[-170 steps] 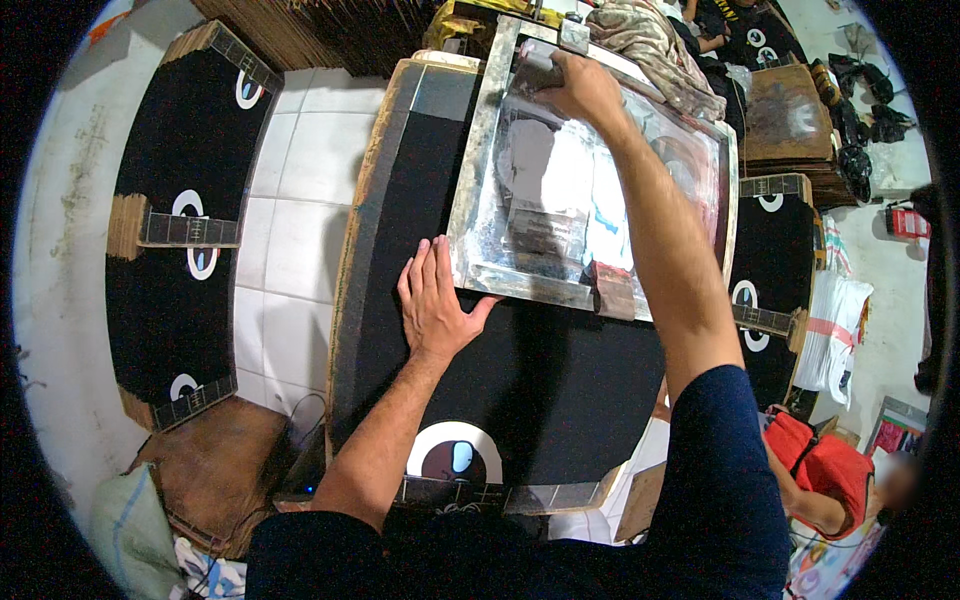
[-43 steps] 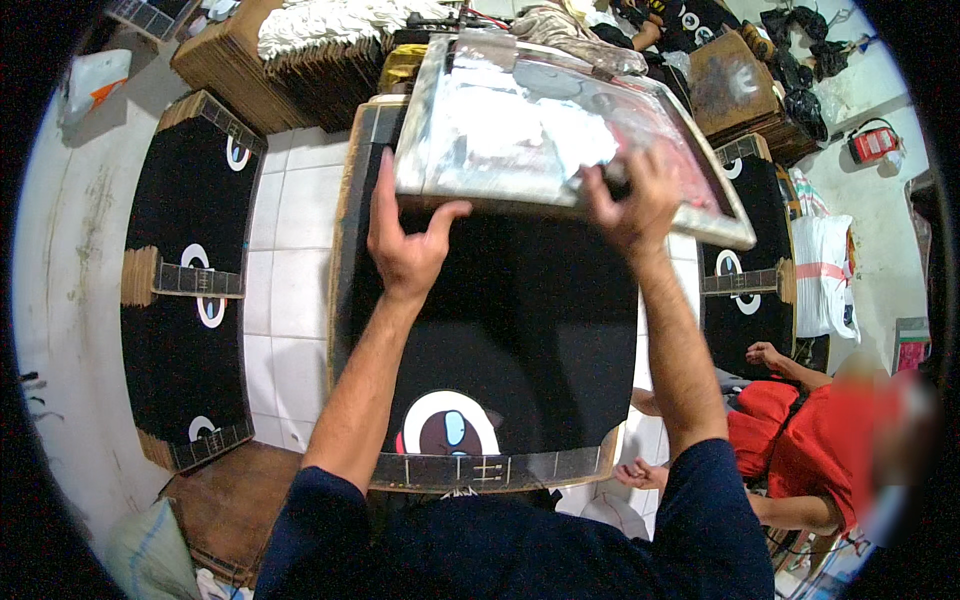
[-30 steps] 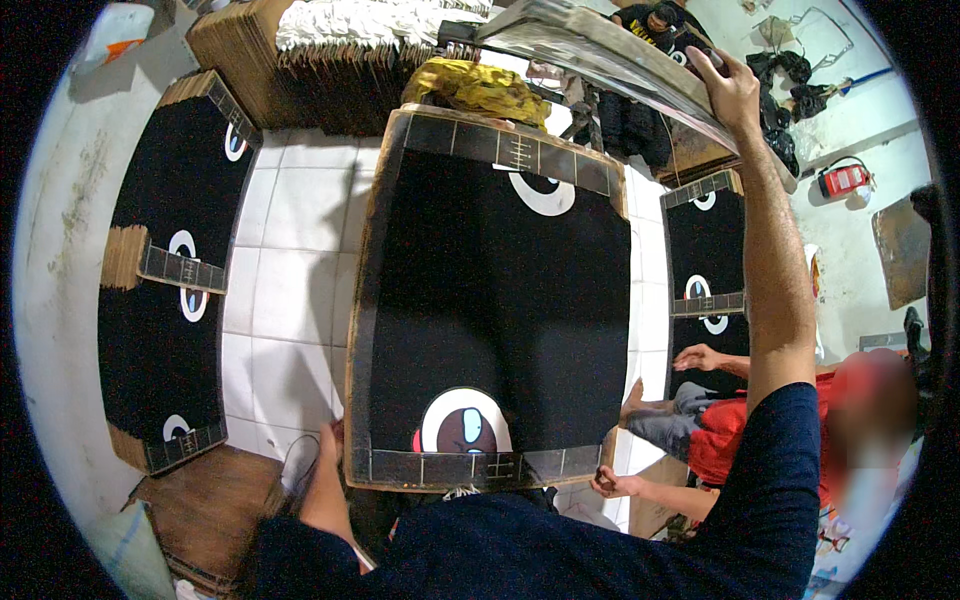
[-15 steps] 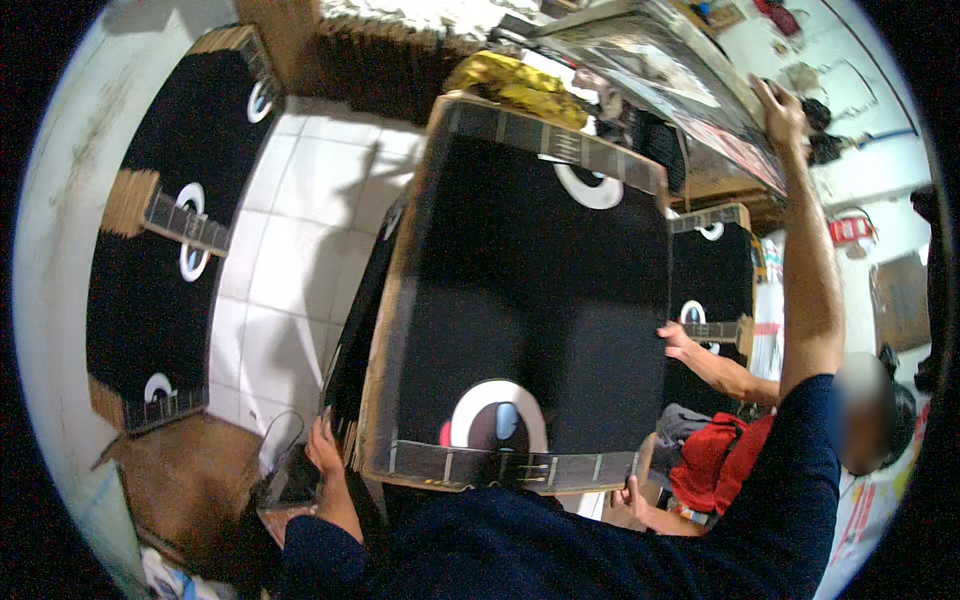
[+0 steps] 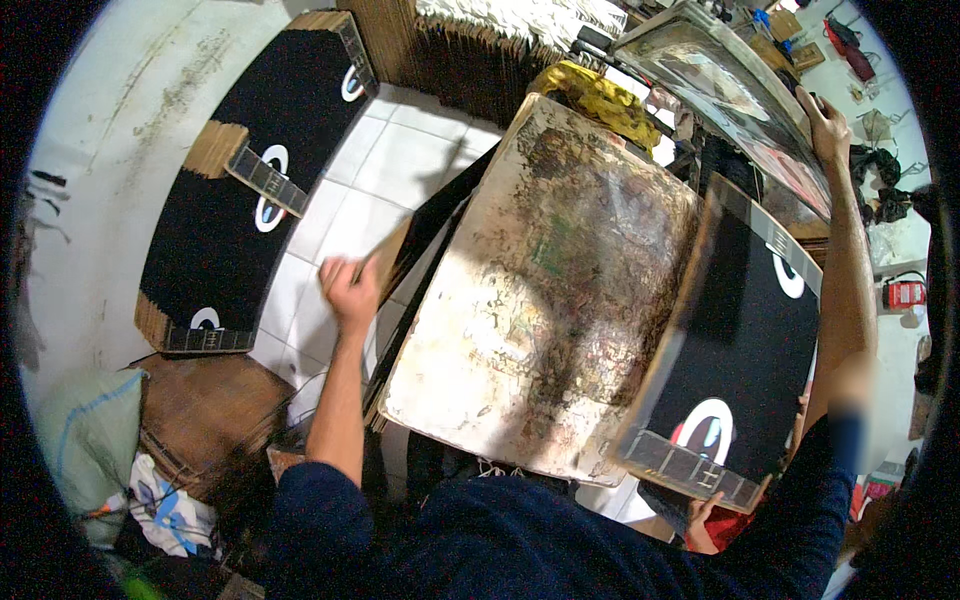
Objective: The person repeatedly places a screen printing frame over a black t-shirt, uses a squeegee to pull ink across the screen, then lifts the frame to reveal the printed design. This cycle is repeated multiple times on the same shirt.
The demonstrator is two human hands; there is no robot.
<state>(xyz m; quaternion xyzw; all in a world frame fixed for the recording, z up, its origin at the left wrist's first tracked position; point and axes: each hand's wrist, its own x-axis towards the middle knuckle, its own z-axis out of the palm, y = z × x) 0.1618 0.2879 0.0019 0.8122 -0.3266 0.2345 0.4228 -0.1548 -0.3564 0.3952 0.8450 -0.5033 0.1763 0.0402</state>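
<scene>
My left hand (image 5: pixel 350 292) grips the edge of a thin dark board (image 5: pixel 432 220) tilted at the left of the stained, paint-crusted platen (image 5: pixel 535 280). High at the right, my right hand (image 5: pixel 826 128) is closed on the side rail of a large raised screen frame (image 5: pixel 725 105), which slants over a crumpled yellow cloth (image 5: pixel 595 95). Right of the platen, a black board (image 5: pixel 740 330) with white eye prints and taped end strips is held by a co-worker's hand (image 5: pixel 700 520) at its lower edge.
Black printed boards (image 5: pixel 235 240) lie on cardboard along the left wall, beside the tiled floor (image 5: pixel 365 165). Stacked white-topped cardboard (image 5: pixel 470 45) stands at the back. A sack (image 5: pixel 85 420) and brown board (image 5: pixel 205 415) are at lower left, a fire extinguisher (image 5: pixel 905 292) at right.
The co-worker's hands have shifted the printed black board rightward, uncovering the stained platen. My left hand has risen with a board's edge; the screen frame went from lying on the board to raised.
</scene>
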